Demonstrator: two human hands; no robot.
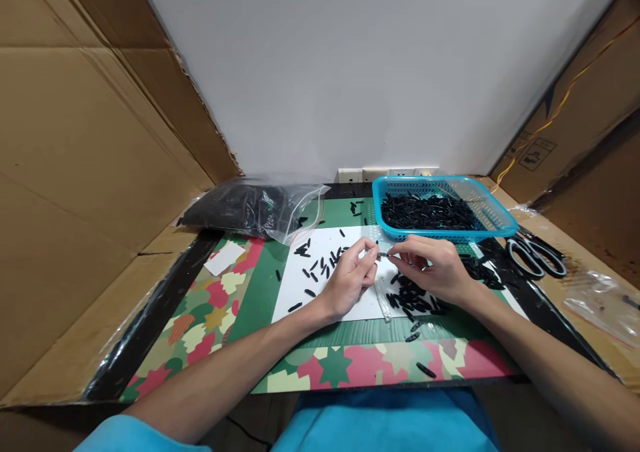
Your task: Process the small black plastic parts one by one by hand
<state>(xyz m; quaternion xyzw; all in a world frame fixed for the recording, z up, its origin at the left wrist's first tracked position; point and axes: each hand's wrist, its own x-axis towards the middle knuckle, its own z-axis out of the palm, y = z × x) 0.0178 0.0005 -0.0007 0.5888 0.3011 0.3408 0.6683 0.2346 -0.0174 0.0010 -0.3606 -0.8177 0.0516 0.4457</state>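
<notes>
My left hand (350, 275) and my right hand (433, 265) meet above a white sheet (287, 289). Both are closed, pinching opposite ends of a small black strip-like piece (383, 255). Its exact kind is too small to make out. A clear narrow plastic strip (383, 302) extends downward below my left hand. Loose black pieces (327, 265) are scattered on the sheet left of my hands. Under my right hand lies a denser pile of similar black pieces (410, 297), partly covered by the hand.
A blue plastic basket (445, 235) of black pieces stands behind my right hand. Scissors (536, 257) lie to its right. A clear zip bag (250, 209) with dark contents is at the back left. Cardboard walls (75, 139) flank the table; several stray pieces lie near its front edge.
</notes>
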